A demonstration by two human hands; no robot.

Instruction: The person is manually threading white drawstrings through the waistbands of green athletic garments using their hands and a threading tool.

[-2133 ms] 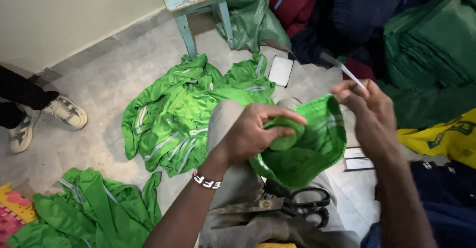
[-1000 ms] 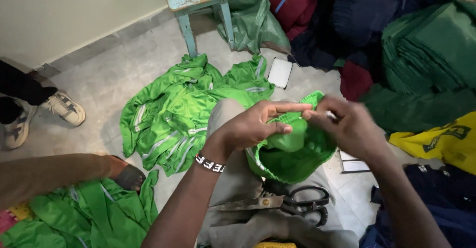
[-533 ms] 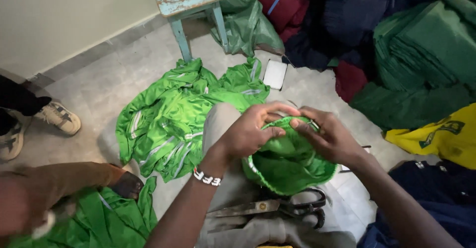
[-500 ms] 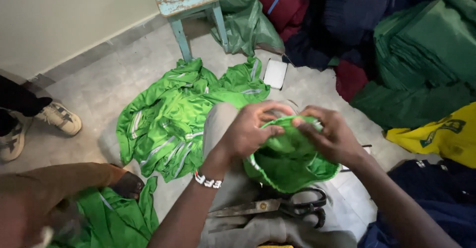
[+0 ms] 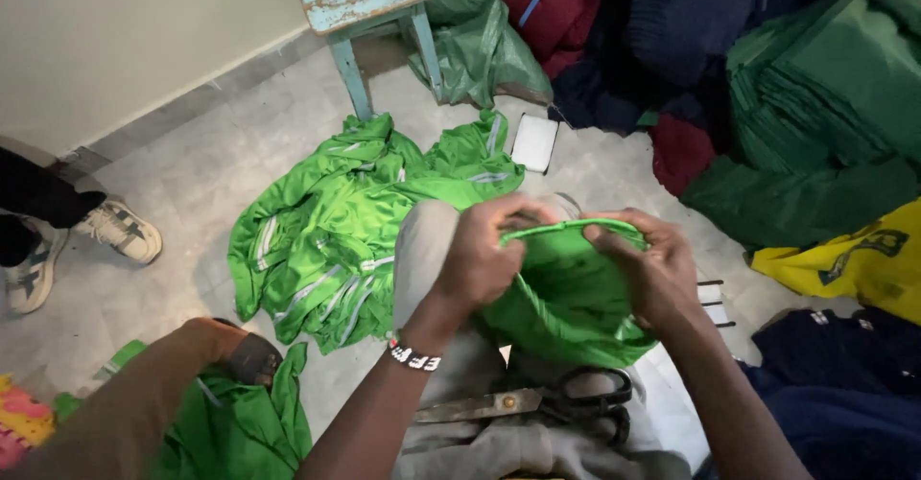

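Both your hands, left hand (image 5: pixel 494 250) and right hand (image 5: pixel 645 267), now pinch the rim of the green garment (image 5: pixel 566 293) over your lap, the right having come back in, scissors (image 5: pixel 552 405) lying just below.

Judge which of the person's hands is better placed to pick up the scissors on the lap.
Probably the right hand: the scissors lie with their black handles below it, blades pointing toward the left forearm. Both it and the left hand currently grip the green garment rim.
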